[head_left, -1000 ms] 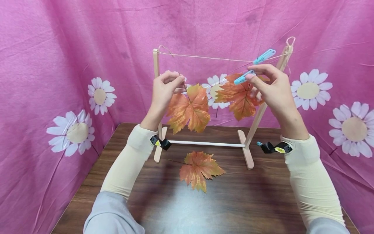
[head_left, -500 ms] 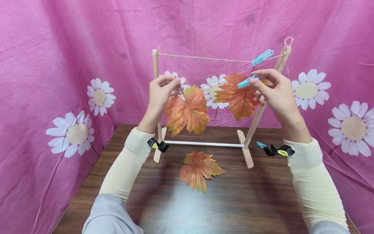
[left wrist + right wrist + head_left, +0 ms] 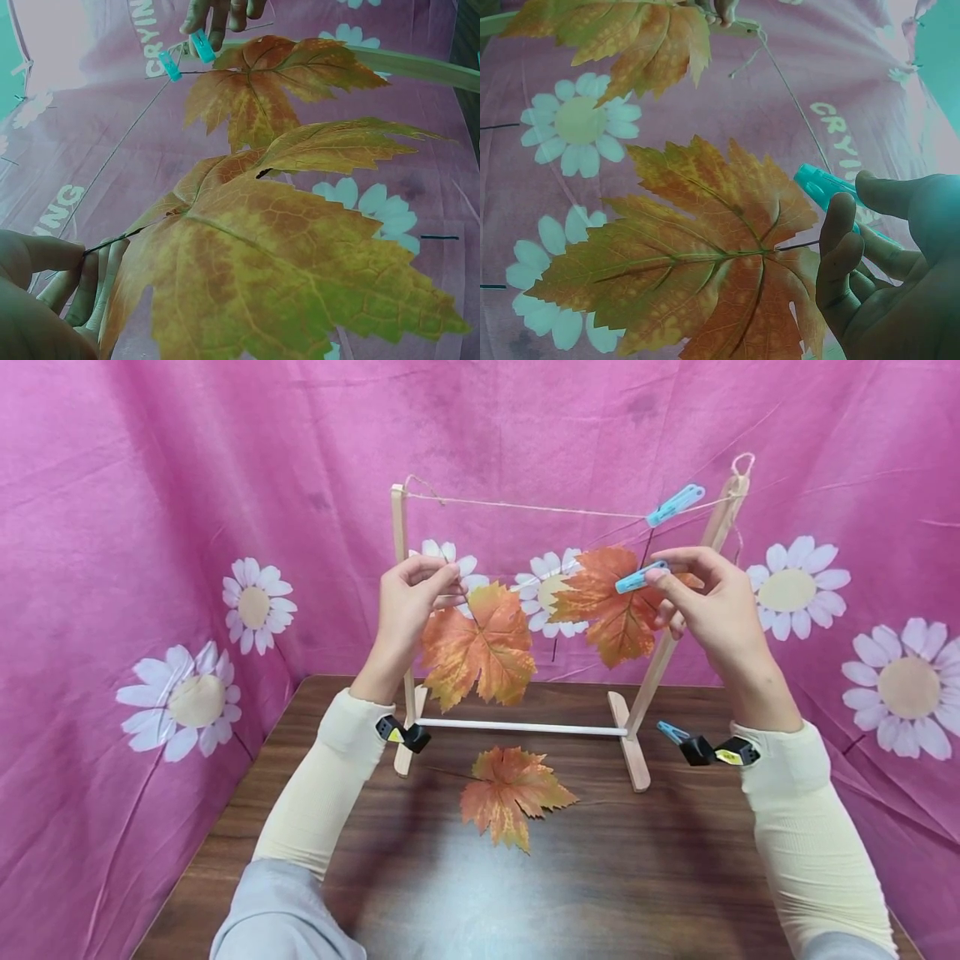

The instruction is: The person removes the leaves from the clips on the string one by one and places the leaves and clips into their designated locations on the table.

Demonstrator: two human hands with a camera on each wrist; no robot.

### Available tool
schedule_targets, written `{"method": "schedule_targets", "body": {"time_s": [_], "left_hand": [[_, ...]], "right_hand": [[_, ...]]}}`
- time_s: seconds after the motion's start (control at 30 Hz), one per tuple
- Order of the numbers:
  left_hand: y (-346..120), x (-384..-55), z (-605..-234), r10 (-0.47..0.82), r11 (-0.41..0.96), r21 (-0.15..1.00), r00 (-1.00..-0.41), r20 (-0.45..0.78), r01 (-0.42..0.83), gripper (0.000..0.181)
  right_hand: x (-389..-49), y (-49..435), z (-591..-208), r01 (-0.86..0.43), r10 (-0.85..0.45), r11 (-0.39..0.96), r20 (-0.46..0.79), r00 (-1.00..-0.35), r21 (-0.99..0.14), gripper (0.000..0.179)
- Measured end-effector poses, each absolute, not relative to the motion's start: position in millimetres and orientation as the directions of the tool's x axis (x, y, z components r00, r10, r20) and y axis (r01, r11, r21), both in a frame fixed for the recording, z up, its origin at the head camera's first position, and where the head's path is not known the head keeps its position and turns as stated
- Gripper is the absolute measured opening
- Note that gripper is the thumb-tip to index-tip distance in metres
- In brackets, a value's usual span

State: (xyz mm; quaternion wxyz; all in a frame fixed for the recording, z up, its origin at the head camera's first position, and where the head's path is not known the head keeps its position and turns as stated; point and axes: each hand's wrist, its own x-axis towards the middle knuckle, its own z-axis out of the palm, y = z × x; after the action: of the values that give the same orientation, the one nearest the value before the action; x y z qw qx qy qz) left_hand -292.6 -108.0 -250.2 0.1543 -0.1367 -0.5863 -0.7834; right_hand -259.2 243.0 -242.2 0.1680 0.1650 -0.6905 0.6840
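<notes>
My left hand (image 3: pixel 411 602) pinches the thin dark stem of an orange-yellow artificial maple leaf (image 3: pixel 480 647), which hangs below the string (image 3: pixel 540 510). In the left wrist view that leaf (image 3: pixel 285 255) spreads large in front of the fingers. Between thumb and fingertips, my right hand (image 3: pixel 708 597) holds a light blue clothespin (image 3: pixel 640 577). Just behind it, a second leaf (image 3: pixel 611 602) hangs by its stem from another blue clothespin (image 3: pixel 675 506) clipped on the string near the right post. A third leaf (image 3: pixel 513 793) lies on the table.
The string runs between the posts of a wooden stand, left post (image 3: pixel 400 527) and right post (image 3: pixel 723 518), joined low down by a white rod (image 3: pixel 525 727). One more blue clothespin (image 3: pixel 671 732) lies on the brown table (image 3: pixel 600 893) by the right wrist camera. A pink flowered cloth (image 3: pixel 337 443) hangs behind.
My right hand has moved slightly down and right with its clothespin, away from the string. My left hand has shifted a little left and down with the leaf.
</notes>
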Motion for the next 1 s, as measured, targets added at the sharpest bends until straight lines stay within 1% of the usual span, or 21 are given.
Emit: {"method": "schedule_targets", "body": {"time_s": [0.2, 0.37, 0.63, 0.83, 1.0], "left_hand": [[-109, -292, -251, -0.078, -0.267, 0.876, -0.915, 0.397, 0.402, 0.014], [-110, -292, -253, -0.076, -0.257, 0.88, -0.916, 0.395, 0.4, 0.011], [-109, -291, -253, -0.07, -0.249, 0.88, -0.913, 0.401, 0.405, 0.008], [-110, -289, -253, -0.07, -0.259, 0.877, -0.914, 0.4, 0.404, 0.005], [-112, -289, -257, -0.078, -0.278, 0.876, -0.918, 0.389, 0.395, 0.009]], "right_hand": [[-258, 243, -245, -0.463, -0.001, 0.015, 0.463, -0.887, -0.886, 0.028], [-257, 243, -247, -0.47, -0.002, 0.025, 0.47, -0.883, -0.882, 0.025], [-256, 242, -250, -0.484, -0.017, -0.023, 0.485, -0.875, -0.875, 0.026], [-255, 244, -252, -0.488, -0.003, -0.031, 0.488, -0.873, -0.873, 0.027], [-254, 247, -254, -0.483, 0.014, -0.049, 0.482, -0.876, -0.875, 0.025]]}}
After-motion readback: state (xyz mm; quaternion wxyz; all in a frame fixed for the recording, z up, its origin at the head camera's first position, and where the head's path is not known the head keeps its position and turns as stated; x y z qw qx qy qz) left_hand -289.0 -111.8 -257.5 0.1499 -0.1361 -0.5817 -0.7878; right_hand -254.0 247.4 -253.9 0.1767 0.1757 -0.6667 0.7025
